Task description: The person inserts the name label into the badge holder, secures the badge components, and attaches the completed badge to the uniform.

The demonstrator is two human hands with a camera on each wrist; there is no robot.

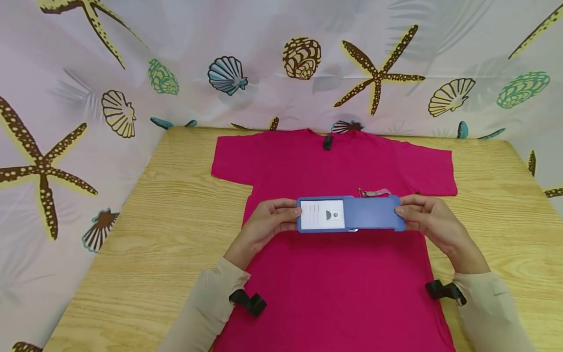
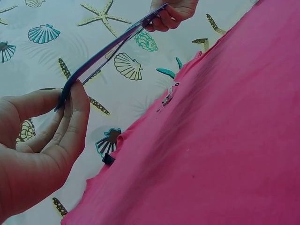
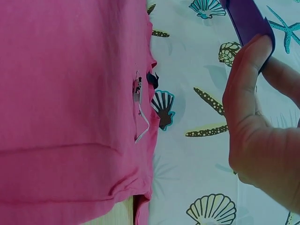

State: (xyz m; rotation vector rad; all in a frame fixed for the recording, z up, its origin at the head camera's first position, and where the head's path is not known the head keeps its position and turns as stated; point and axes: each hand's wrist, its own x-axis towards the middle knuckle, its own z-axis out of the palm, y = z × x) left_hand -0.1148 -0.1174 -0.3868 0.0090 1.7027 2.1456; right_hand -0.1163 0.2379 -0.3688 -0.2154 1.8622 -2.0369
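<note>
A blue badge holder (image 1: 374,212) is held level above a spread pink T-shirt (image 1: 334,283). Its cover is slid out to the right, and a white printed card (image 1: 316,215) shows in the left half. My left hand (image 1: 270,222) pinches the left end between thumb and fingers. At the opposite end, my right hand (image 1: 433,222) pinches the cover's edge. Seen edge-on in the left wrist view, the holder (image 2: 101,54) spans both hands. A metal clip with a clear strap (image 3: 138,91) lies on the shirt, apart from both hands.
Beneath the shirt is a wooden table (image 1: 176,234). A small black clip (image 1: 328,143) sits at the shirt's neckline. Behind the table hangs a cloth (image 1: 264,29) printed with shells and starfish. Black straps (image 1: 248,302) are on both wrists.
</note>
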